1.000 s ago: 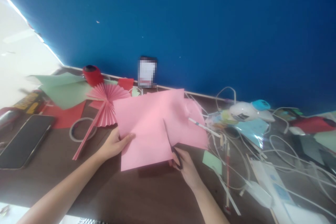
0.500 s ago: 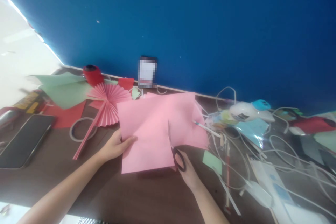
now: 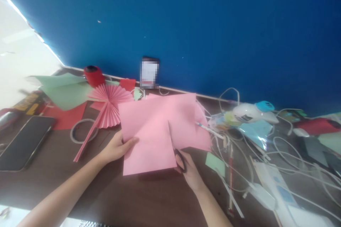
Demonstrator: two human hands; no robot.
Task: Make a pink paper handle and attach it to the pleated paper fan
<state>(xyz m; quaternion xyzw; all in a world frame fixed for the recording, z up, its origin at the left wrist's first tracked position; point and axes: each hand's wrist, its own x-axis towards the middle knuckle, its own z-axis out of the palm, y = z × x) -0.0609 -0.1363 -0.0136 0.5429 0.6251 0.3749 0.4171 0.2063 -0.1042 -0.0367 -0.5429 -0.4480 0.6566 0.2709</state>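
A pink sheet of paper (image 3: 149,131) is held above the dark brown table (image 3: 149,198). My left hand (image 3: 115,147) pinches its left edge, thumb on top. My right hand (image 3: 188,170) grips black-handled scissors (image 3: 177,150), whose blades reach up into a cut that runs from the sheet's near edge towards its middle. The part of the sheet right of the cut (image 3: 191,127) hangs slightly apart from the left part.
A pleated pink paper fan (image 3: 108,104) lies left of the sheet, beside green paper (image 3: 65,92), red paper (image 3: 66,117) and a red roll (image 3: 93,74). A black phone (image 3: 23,142) lies far left. White cables (image 3: 266,159), pens and a white device (image 3: 250,111) crowd the right.
The scissors have worked further into the pink sheet, lengthening the cut. The sheet shifted slightly right and away; both hands stay at its near edge.
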